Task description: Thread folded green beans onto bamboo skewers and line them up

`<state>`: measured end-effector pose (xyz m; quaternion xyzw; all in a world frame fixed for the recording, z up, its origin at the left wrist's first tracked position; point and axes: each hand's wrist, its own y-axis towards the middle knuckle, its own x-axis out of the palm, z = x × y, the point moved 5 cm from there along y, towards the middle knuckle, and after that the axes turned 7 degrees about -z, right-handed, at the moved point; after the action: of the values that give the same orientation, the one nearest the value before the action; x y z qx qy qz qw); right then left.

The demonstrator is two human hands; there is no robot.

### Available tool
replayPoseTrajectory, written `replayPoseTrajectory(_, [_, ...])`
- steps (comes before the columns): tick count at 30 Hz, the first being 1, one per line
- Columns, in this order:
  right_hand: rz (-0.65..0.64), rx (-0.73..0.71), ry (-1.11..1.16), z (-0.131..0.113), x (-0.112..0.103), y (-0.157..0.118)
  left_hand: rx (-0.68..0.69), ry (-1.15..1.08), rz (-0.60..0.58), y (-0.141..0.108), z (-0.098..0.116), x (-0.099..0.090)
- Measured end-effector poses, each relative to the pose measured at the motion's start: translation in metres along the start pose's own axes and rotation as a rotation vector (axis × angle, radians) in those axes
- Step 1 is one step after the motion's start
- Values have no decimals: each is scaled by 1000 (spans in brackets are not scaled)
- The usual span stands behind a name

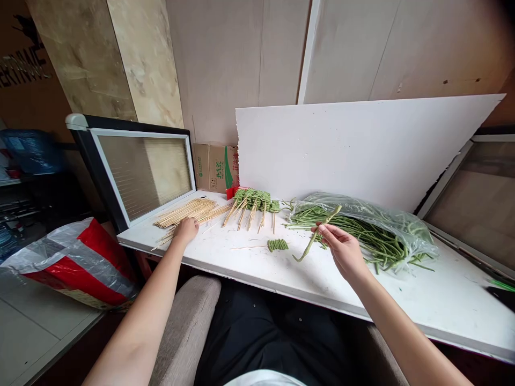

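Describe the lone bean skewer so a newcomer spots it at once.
On the white table, find the stacked bean skewers, then look just in front of them, left of the right hand. There lies one loaded skewer by itself, its bare end pointing left, whereas the stacked ones point toward the near side.

Across the table (241, 262), left to right
Loose skewers (191, 210) left of centre, bean-threaded skewers (252, 199) mid-frame, bagged beans (354, 230) right; a single threaded skewer (277, 245) in front, carton (213, 167) behind the loose skewers.
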<state>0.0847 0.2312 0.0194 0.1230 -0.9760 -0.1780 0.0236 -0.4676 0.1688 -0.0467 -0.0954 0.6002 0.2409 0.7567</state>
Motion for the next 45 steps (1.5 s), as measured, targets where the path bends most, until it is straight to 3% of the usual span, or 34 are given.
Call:
replayPoseTrajectory(12, [12, 2, 51, 4, -5, 2, -96, 60, -58, 33, 0, -2])
replayPoseTrajectory(19, [15, 23, 49, 4, -7, 3, -123, -25, 23, 37, 6, -7])
replayPoseTrajectory(24, [18, 41, 76, 4, -10, 3, -96, -192, 104, 33, 2, -6])
replayPoseTrajectory(30, [13, 47, 68, 6, -14, 7, -21, -654, 207, 38, 9, -12])
replayPoseTrajectory(34, [43, 1, 44, -2, -25, 11, 29, -869, 182, 38, 25, -18])
replayPoseTrajectory(37, [75, -60, -78, -17, -37, 12, 84, -1147, 40, 29, 45, -16])
replayPoseTrajectory(41, [82, -154, -465, -34, -48, 11, 170, -1348, -130, 7, 83, -13])
replayPoseTrajectory(45, [-20, -336, -856, -27, -41, 11, 225, -1401, -255, -13, 126, -10])
